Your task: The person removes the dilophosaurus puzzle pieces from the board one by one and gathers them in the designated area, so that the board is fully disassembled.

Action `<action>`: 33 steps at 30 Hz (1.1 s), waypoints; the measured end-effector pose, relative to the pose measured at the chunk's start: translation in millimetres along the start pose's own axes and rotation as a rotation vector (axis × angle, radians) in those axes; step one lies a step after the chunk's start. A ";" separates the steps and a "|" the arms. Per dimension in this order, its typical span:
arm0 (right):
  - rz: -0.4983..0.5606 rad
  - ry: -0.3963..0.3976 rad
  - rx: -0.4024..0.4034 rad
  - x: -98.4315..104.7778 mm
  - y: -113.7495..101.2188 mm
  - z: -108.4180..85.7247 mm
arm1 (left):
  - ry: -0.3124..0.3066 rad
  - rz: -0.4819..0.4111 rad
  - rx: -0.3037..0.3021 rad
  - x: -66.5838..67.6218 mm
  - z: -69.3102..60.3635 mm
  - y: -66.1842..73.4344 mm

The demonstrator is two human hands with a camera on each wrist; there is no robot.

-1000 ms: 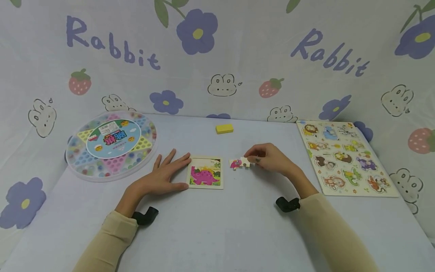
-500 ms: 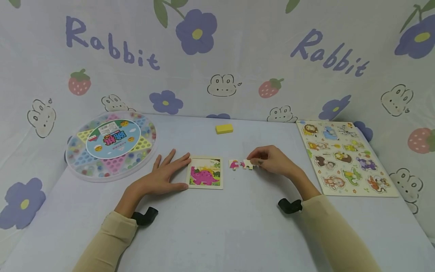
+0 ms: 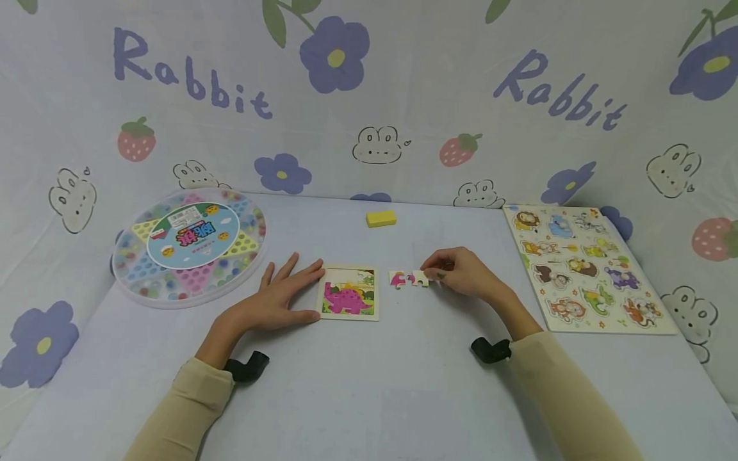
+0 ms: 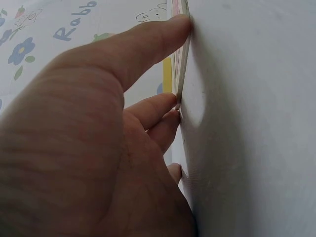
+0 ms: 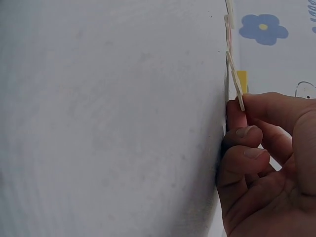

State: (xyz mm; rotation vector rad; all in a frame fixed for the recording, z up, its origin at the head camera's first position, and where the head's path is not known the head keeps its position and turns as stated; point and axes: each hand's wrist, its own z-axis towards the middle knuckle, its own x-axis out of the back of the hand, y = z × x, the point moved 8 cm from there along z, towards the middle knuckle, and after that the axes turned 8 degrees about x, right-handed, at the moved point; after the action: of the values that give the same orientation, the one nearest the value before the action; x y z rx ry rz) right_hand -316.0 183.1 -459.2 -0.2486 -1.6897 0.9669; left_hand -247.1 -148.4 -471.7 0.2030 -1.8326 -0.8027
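Observation:
A small square puzzle tray (image 3: 377,296) with a pink dinosaur picture lies mid-table. My left hand (image 3: 271,301) is spread at its left side, thumb and fingertips touching that edge; the left wrist view has the thumb (image 4: 173,30) against the tray's edge. To the right of the tray, a loose puzzle piece (image 3: 395,279) with a pink patch lies on the table. Beside it, my right hand (image 3: 458,272) pinches another puzzle piece (image 3: 419,278) by its right end. In the right wrist view this piece (image 5: 235,81) tilts, its gripped end raised off the table.
A yellow block (image 3: 381,219) lies farther back. At the left is a round Chinese checkers board (image 3: 190,246) in clear packaging. An animal puzzle board (image 3: 588,269) lies at the right. Behind the table hangs a printed curtain (image 3: 403,77).
My right hand has shifted slightly right with the pinched puzzle piece, widening its offset from the loose one. My left hand and the tray have stayed put.

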 end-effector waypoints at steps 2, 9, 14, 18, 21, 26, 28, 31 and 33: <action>-0.004 0.004 -0.001 -0.3 0.3 -0.1 | -0.001 -0.003 0.003 0.0 -0.3 0.2; 0.004 0.007 -0.012 0.5 -1.2 -2.1 | -0.001 -0.001 0.004 -0.1 -1.1 0.6; 0.011 0.009 -0.009 0.1 -0.4 -2.6 | 0.003 0.006 0.003 -0.6 -1.0 0.6; 0.012 0.012 -0.008 0.2 0.1 -3.0 | 0.004 0.008 0.000 -0.7 -0.7 1.0; 0.010 0.015 -0.010 0.1 0.9 -3.2 | 0.003 0.013 0.002 -0.9 -0.3 0.8; 0.000 0.025 -0.013 -1.0 4.1 -2.4 | 0.002 0.020 0.008 -1.2 0.0 0.0; -0.002 0.031 -0.016 -0.8 4.4 -2.3 | 0.002 0.021 0.010 -1.3 0.2 -0.5; 0.001 0.037 -0.019 -1.1 4.4 -2.4 | 0.003 0.021 0.011 -1.4 0.4 -1.2; 0.000 0.037 -0.020 -1.7 4.8 -2.6 | 0.003 0.019 0.010 -1.6 0.6 -1.5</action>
State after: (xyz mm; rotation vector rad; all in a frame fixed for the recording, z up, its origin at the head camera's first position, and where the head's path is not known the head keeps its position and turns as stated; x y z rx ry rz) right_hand -314.5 186.4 -463.6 -0.2787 -1.6663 0.9404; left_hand -247.3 -148.5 -473.9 0.1925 -1.8333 -0.7799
